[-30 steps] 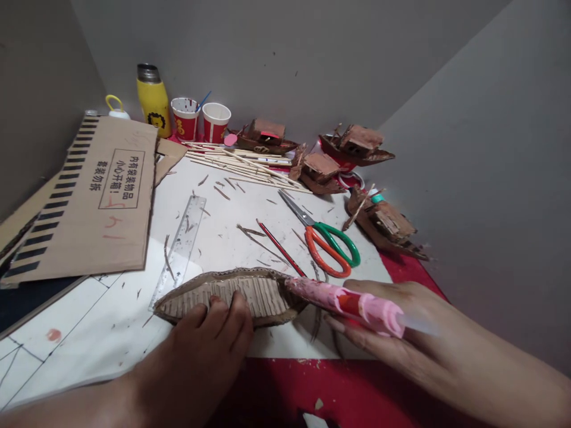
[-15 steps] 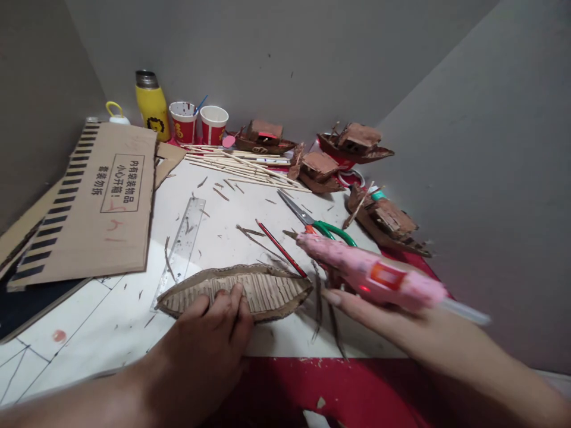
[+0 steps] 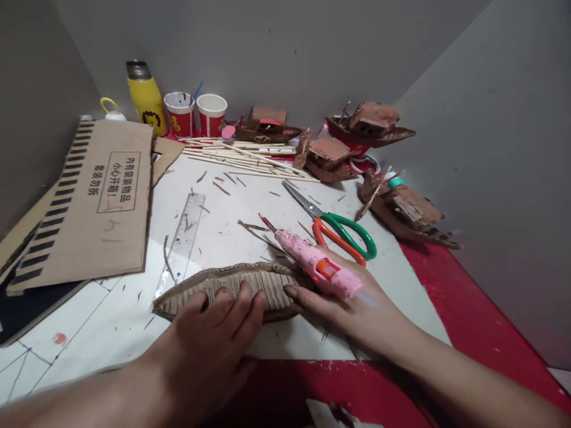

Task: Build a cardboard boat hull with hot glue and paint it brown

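Pink glue gun (orange patch too)

L hand on cardboard hull, R hand w/ pink glue gun nr scissors.

Boat partly covered, forearms cropped, glue stick blurred

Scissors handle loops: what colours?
The scissors' loops are one green, one orange; clearest in the head view.
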Motion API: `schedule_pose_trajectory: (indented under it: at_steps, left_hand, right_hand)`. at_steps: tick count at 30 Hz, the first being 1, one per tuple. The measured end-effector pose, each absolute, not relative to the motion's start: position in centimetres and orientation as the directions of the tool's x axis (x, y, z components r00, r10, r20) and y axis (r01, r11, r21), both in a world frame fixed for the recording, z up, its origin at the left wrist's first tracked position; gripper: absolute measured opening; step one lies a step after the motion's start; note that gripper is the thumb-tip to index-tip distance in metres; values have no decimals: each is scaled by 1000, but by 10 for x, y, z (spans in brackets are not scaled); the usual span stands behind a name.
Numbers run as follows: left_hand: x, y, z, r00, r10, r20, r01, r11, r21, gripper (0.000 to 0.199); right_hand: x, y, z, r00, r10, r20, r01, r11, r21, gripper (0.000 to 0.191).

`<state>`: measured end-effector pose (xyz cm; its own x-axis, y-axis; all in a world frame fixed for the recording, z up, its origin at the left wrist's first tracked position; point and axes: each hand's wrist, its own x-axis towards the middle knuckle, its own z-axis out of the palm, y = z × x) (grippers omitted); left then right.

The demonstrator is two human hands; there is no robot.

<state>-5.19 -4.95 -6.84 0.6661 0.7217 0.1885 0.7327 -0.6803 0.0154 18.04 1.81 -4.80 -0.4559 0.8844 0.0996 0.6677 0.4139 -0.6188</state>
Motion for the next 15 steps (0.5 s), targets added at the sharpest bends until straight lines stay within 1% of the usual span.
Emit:
schedule_pose_trajectory:
  at_steps: [4,6,8,12,15]
  left_hand:
    - [-50,-47,-66,705,698,124,705,-709,-21,46]
    - [-49,-43,-64,735,670,109,675,-737,-21,42]
    - [-48,-37,-61,757,646,96,650,-760,-9,42]
    - [-42,-27,-55,779,624,61,623,-781,43,41]
    - [-37,-25,-50,781,623,47,620,-782,63,39]
  right_hand:
    - [186,18,-51,-452,891,27,692,369,-621,23]
    - [188,18,-54,-440,898,15,703,355,-616,23]
    - [189,19,-58,-430,903,11,710,346,-613,23]
    - [187,20,-55,-409,913,11,698,320,-640,29]
    - [189,19,-41,-372,926,61,663,311,-681,36]
